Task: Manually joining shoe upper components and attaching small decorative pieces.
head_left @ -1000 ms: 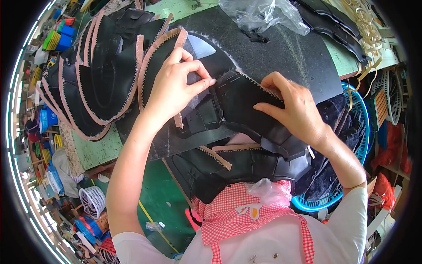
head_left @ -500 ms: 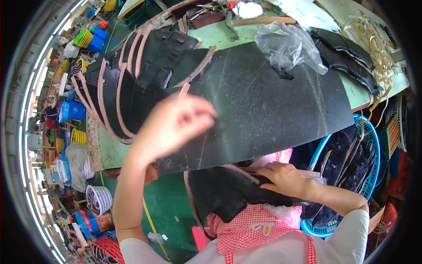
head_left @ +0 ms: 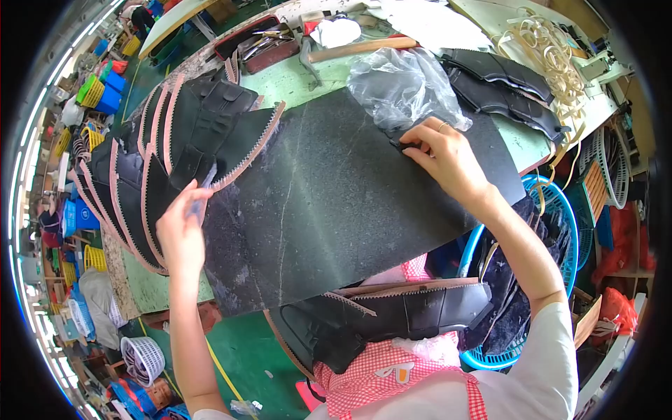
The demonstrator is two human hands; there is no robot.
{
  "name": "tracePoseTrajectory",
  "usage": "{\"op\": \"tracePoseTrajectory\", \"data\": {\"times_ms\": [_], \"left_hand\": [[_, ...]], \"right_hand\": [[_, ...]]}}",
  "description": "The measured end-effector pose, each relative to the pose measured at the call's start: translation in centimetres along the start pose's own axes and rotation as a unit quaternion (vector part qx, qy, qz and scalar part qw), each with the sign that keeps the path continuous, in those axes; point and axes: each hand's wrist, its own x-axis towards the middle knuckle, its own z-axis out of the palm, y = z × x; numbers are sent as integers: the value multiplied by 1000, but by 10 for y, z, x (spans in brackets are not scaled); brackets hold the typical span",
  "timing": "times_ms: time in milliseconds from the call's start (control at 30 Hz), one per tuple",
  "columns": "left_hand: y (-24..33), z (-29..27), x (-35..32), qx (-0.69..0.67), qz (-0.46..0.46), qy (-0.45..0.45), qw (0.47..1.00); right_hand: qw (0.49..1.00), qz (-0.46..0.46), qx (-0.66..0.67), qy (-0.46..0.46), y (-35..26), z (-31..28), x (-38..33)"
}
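Middle of the dark stone slab [head_left: 336, 189] is bare btwn your left hand [head_left: 183, 227] & right hand [head_left: 442, 154], so you've got open passage there. Left edge is blocked by the fanned stack of black leather pieces [head_left: 168, 154]. Far edge: crumpled plastic bag [head_left: 402, 87], w/ a wooden hammer [head_left: 357, 49] behind it. Right of the slab, a blue basket [head_left: 553, 217] crowds the edge. Near side, black pieces on your lap [head_left: 378, 322].

A cluttered workshop in daylight: a pale green worktable [head_left: 318, 73] spans the scene above a dark green floor [head_left: 241, 350]. Coloured plastic crates [head_left: 105, 87] crowd the floor at ten o'clock, a white mesh basket [head_left: 142, 358] sits at seven o'clock, and a blue hoop-rimmed bin [head_left: 560, 210] stands at four o'clock.
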Motion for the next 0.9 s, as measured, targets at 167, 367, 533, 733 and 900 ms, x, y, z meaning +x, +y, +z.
{"op": "tracePoseTrajectory", "data": {"times_ms": [167,367,533,733,900], "left_hand": [[52,27,-36,-74,263,34,961],[50,36,-58,-94,296,-329,892],[72,40,-34,-166,240,-292,911],[96,97,-12,-179,89,-173,964],[93,111,-7,-154,228,-164,947]], "right_hand": [[999,12,13,37,2,-2,3],[999,7,29,43,-14,-7,-7],[994,83,33,-56,-48,3,-5],[992,-6,79,-100,-75,13,-13],[952,-15,261,-158,-93,17,-28]]}}
